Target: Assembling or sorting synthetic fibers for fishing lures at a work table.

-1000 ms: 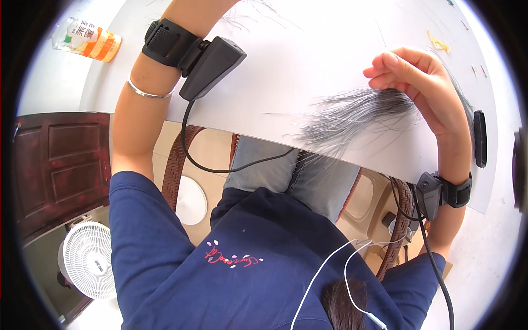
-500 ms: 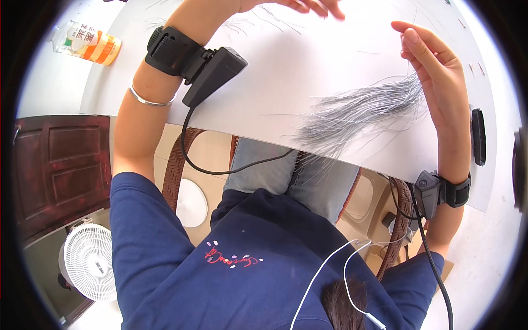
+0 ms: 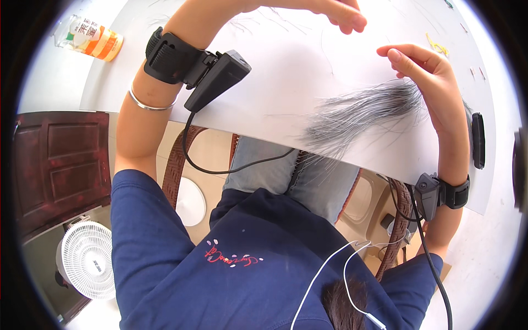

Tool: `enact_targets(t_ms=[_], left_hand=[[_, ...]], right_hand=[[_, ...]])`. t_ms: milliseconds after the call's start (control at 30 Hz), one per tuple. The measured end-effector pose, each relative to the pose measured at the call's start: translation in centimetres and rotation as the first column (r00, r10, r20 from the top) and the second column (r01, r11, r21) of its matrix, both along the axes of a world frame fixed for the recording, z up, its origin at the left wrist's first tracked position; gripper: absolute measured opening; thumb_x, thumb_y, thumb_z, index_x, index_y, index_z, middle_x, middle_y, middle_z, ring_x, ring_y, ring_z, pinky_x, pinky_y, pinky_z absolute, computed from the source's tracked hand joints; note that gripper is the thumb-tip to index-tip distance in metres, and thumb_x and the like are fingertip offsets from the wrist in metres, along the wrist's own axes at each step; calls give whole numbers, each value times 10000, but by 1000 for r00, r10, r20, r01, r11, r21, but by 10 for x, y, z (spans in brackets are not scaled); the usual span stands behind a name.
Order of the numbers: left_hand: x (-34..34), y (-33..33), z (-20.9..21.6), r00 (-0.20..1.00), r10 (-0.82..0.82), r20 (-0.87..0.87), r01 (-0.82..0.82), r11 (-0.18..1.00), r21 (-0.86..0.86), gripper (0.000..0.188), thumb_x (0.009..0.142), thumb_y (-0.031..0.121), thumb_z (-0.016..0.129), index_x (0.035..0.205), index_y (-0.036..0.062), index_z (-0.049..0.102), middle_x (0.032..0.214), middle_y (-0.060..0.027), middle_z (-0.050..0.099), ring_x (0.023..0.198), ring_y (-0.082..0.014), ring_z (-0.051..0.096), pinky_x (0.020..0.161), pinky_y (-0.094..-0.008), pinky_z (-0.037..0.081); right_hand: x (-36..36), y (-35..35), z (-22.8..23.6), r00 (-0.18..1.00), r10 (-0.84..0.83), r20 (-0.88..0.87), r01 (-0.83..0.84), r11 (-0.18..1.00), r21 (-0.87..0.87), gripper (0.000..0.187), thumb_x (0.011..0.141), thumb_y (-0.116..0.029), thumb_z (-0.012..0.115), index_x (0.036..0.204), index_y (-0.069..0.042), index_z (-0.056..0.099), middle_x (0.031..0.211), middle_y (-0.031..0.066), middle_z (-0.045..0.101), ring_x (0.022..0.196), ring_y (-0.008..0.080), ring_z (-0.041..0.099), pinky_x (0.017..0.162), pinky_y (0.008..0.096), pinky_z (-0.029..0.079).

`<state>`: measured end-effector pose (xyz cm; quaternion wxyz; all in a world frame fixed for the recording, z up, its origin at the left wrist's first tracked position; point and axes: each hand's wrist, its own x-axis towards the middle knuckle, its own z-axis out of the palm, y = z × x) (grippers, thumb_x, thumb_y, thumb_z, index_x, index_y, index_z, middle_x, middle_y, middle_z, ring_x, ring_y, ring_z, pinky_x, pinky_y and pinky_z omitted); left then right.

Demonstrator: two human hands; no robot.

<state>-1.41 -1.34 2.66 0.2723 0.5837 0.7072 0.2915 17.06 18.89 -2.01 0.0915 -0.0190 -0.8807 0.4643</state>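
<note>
My left hand (image 3: 344, 15) is at the top edge, partly cut off, its fingers bent and pressed together. Whatever they hold, if anything, is too small to make out. A thin dark strand (image 3: 325, 52) shows just below it. Across from it, the thumb of my right hand (image 3: 421, 63) lies against the index finger in a pinch; nothing clear shows between them. Below the right hand, a bundle of fine grey wire-like strands (image 3: 366, 110) lies on the white table (image 3: 247, 93), fanned toward the near edge. One end of it is partly hidden by that hand.
A yellow twisted piece (image 3: 437, 45) lies beyond my right hand. Loose strands (image 3: 280, 19) are scattered at the back. An orange-labelled bottle (image 3: 96, 39) is at the far left, a black oblong object (image 3: 478, 140) at the right. Black cables (image 3: 236, 171) run from both wrist devices.
My left hand has moved right and slightly down. My right hand has shifted left and down, bringing the hands closer together and uncovering the yellow piece. The grey bundle has shifted slightly.
</note>
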Motion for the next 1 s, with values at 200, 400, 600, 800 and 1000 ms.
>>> enact_targets(t_ms=[200, 400, 600, 800, 1000], left_hand=[[-6, 4, -10, 994, 64, 93, -75, 991, 112, 418, 909, 441, 648, 1024, 46, 725, 905, -46, 708, 894, -132, 641, 829, -256, 484], [-13, -2, -8, 987, 26, 158, -71, 957, 280, 476, 911, 478, 630, 1067, 37, 717, 1033, -89, 702, 1033, -163, 620, 890, -291, 480], [-10, -2, -10, 990, 97, 105, -119, 965, 234, 534, 881, 495, 658, 1126, 22, 701, 1101, -140, 692, 1061, -218, 626, 915, -321, 485], [-5, 3, -10, 988, 75, -138, -86, 993, -76, 426, 833, 429, 735, 999, 37, 754, 879, -82, 724, 807, -176, 647, 764, -312, 500], [-9, 1, -10, 996, 82, 22, -85, 970, 229, 405, 855, 434, 717, 1003, 60, 759, 906, -51, 731, 837, -149, 639, 758, -271, 476]], right_hand=[[0, 6, -7, 991, -125, 52, 126, 991, -32, 365, 832, -395, 749, 1045, -99, 750, 895, 49, 708, 818, 111, 625, 755, 234, 489], [-2, 13, -7, 979, -201, 45, 205, 968, -145, 394, 816, -395, 777, 1044, -75, 739, 894, 42, 691, 779, 99, 605, 722, 223, 476], [-4, 11, -8, 969, -245, -21, 239, 959, -155, 382, 826, -376, 774, 1038, -61, 736, 912, 37, 696, 841, 94, 632, 733, 224, 484], [-2, 12, -6, 971, -238, -22, 232, 961, -153, 308, 875, -329, 733, 1057, -81, 714, 920, -8, 659, 890, 73, 604, 792, 221, 474], [-5, 20, -8, 930, -368, 15, 361, 900, -245, 339, 888, -347, 718, 1101, -83, 706, 922, -1, 658, 909, 87, 606, 827, 245, 471]])
